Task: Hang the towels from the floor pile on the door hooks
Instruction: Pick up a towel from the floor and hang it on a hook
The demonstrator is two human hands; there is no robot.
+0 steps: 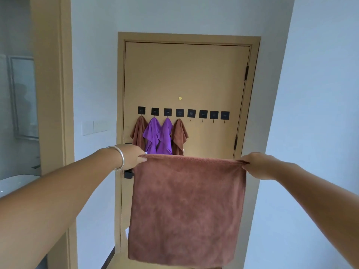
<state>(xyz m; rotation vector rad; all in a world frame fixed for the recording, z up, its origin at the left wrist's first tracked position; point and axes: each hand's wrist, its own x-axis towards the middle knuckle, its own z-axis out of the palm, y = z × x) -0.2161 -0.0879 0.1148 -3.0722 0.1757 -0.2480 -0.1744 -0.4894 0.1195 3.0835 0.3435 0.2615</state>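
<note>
We hold a brown towel (186, 208) stretched flat in front of us, well short of the door (194, 78). Our left hand (134, 155) pinches its top corner at 9 o'clock and our right hand (254, 164) pinches the corner at 3 o'clock, so the cloth hangs as a broad sheet down towards 6 o'clock, clear of the floor as far as we can see.

On the door runs a row of eight black hooks (183, 113). The four towards 9 o'clock are taken: a brown hung towel (138, 133), two purple towels (158, 136), then another brown one (179, 135). The four towards 3 o'clock are bare, the nearest free hook (191, 113) just beside the last brown towel.

We judge the risks from here as follows. Spread this wide, the towel gives the small hook no point to catch; unless we gather a corner or bunch the edge first, the cloth may slide off. Letting go with one hand too soon would leave the weight on a shallow catch and could drop it. Reaching for the nearest free hook, we could brush the neighbouring brown towel and knock it loose. The held sheet also hides the lower door from us, so we may misjudge our approach.
</note>
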